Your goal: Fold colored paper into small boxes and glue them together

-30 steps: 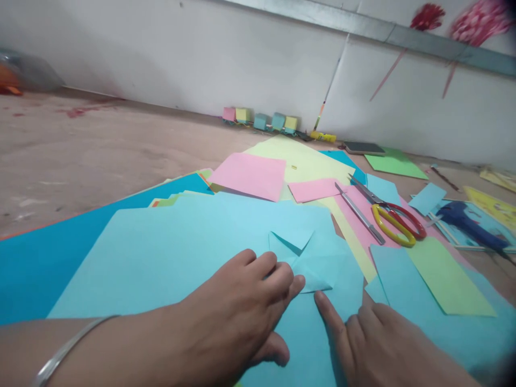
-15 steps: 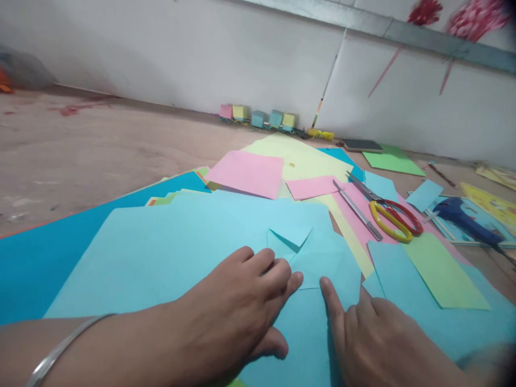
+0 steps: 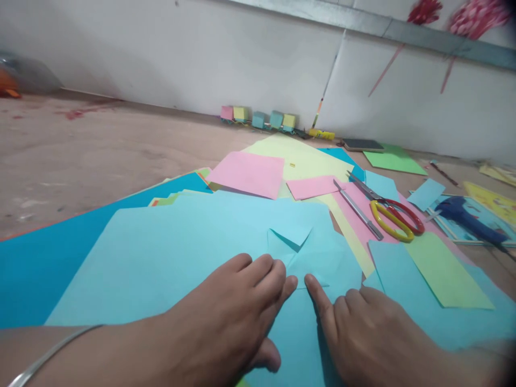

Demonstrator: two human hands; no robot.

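Observation:
A small folded light blue paper lies on larger light blue sheets. My left hand rests palm down on the paper, fingers stretched flat onto its left side. My right hand is beside it, index finger extended and pressing the paper's lower edge, the other fingers curled. A thin metal bangle circles my left wrist.
Scissors with red and yellow handles and a craft knife lie on pink paper to the right. A blue glue gun sits further right. Pink, yellow and green sheets spread behind. Small paper cubes line the wall.
My right index finger has slid left along the folded paper's lower edge, closing in on my left fingertips. My left hand has stayed pressed on the paper.

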